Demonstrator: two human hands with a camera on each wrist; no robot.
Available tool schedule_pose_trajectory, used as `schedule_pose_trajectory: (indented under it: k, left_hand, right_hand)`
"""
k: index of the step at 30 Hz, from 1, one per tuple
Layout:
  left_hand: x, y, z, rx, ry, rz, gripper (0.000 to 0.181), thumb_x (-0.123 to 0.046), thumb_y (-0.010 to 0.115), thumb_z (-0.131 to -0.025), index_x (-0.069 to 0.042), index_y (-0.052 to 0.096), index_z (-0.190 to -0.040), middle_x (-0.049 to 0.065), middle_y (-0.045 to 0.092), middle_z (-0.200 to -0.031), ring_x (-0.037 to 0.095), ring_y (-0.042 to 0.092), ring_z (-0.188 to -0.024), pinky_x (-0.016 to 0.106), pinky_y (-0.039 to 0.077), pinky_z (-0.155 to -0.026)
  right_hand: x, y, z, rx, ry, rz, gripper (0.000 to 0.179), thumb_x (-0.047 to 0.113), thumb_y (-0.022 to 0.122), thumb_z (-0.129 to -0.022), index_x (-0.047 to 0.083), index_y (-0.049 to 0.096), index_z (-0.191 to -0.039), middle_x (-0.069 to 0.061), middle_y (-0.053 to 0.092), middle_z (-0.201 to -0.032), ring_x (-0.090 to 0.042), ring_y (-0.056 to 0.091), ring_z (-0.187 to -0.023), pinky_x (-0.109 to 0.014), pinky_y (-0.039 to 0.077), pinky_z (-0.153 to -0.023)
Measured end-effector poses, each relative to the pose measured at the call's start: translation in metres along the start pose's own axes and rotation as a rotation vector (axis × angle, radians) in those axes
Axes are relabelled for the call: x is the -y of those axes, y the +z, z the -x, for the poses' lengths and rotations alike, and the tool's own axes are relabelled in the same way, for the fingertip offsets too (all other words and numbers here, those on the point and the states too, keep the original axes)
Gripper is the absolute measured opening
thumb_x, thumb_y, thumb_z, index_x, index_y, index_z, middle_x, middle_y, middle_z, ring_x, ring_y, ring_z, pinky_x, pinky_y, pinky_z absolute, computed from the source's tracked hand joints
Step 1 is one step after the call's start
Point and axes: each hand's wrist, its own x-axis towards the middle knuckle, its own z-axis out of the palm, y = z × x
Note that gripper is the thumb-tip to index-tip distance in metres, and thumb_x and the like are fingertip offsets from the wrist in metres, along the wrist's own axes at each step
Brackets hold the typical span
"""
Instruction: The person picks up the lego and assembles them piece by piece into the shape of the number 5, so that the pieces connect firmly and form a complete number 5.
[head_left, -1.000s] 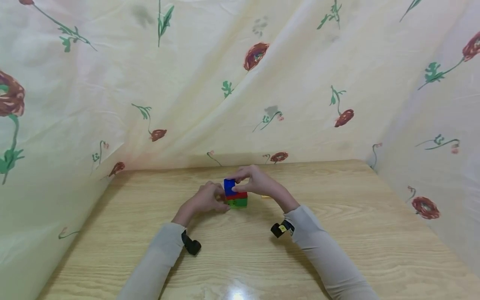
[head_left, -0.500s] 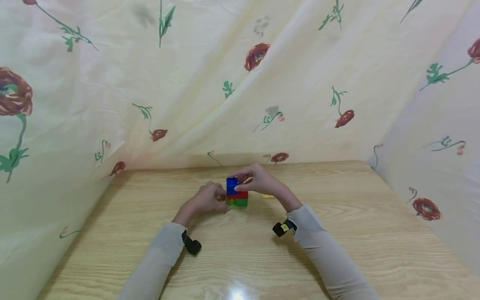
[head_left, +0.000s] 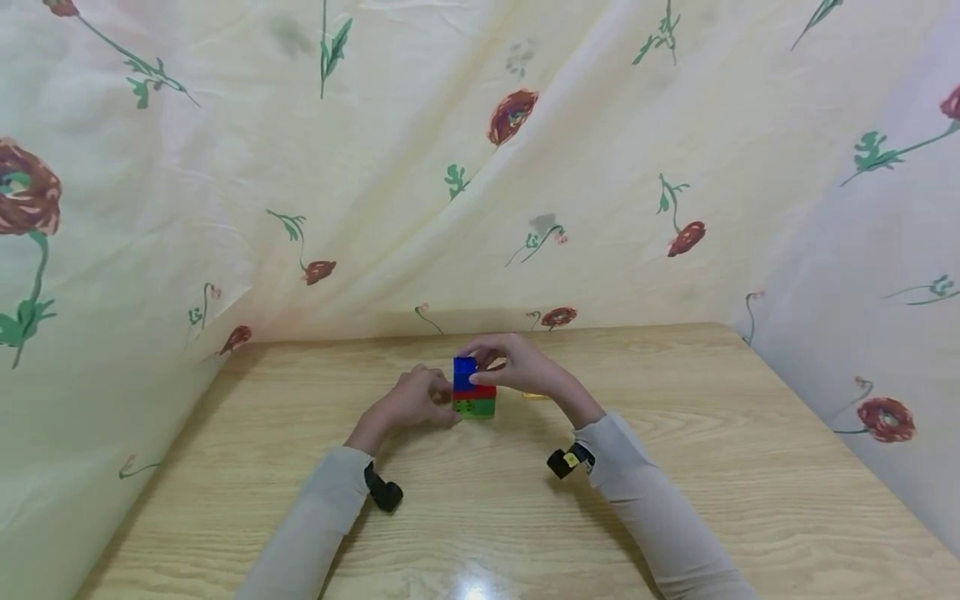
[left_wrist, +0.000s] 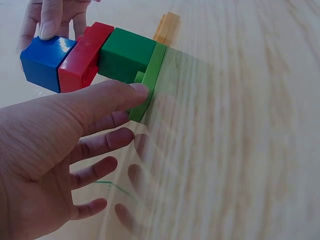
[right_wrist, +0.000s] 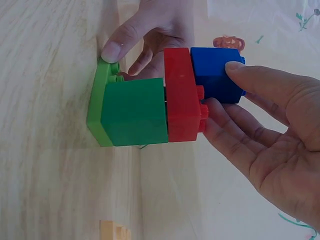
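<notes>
A small stack of toy building bricks stands upright on the table. At its bottom is a flat light green brick (right_wrist: 96,107), with a dark green block (right_wrist: 135,114) on one end of it. A flat red brick (right_wrist: 181,95) lies over the block, and a blue brick (right_wrist: 212,75) sits on the red one's left part. My left hand (head_left: 411,398) pinches the free end of the light green brick between thumb and fingers. Up at the top, my right hand (head_left: 519,367) holds the blue brick, thumb on its near face and fingers behind.
A flat yellow-orange brick (left_wrist: 167,27) lies on the wooden table (head_left: 480,500), just right of the stack and partly behind the right wrist. Flower-patterned cloth (head_left: 375,167) hangs along the table's back and sides.
The blue brick, slightly tilted a second ago, now stands straight on the red one. My right hand has shifted a little to the right with it; the left hand stays put.
</notes>
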Motion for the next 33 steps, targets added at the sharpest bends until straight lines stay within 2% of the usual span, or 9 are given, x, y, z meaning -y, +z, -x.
schedule_pose_trajectory:
  k: [8, 24, 33]
  left_hand:
    - [0.0001, -0.0002, -0.0005, -0.002, -0.004, -0.014, 0.029, -0.033, 0.086, -0.082, -0.017, 0.081, -0.106, -0.005, 0.067, -0.096, 0.018, 0.047, -0.096, 0.042, 0.033, -0.090]
    - [-0.0012, -0.0004, 0.0018, 0.004, -0.012, -0.028, 0.024, -0.034, 0.086, -0.082, -0.018, 0.080, -0.097, -0.006, 0.067, -0.095, 0.019, 0.047, -0.097, 0.044, 0.034, -0.092]
    - [-0.0009, 0.0005, 0.0031, 0.006, -0.016, -0.028, 0.025, -0.035, 0.086, -0.082, -0.019, 0.080, -0.099, -0.007, 0.066, -0.095, 0.019, 0.047, -0.099, 0.045, 0.034, -0.092]
  right_hand:
    - [0.0005, 0.0023, 0.0021, -0.019, -0.008, 0.037, 0.036, 0.012, 0.074, -0.093, 0.011, 0.068, -0.129, -0.008, 0.074, -0.107, -0.021, 0.070, -0.100, -0.034, 0.058, -0.088]
    - [0.0053, 0.0054, 0.0059, -0.030, 0.003, -0.010, 0.038, 0.008, 0.074, -0.092, 0.006, 0.068, -0.129, -0.012, 0.073, -0.109, -0.022, 0.069, -0.100, -0.033, 0.060, -0.086]
    - [0.0067, 0.0074, 0.0082, -0.034, -0.020, -0.002, 0.037, 0.007, 0.073, -0.093, 0.003, 0.067, -0.130, -0.014, 0.072, -0.113, -0.023, 0.069, -0.100, -0.034, 0.060, -0.086]
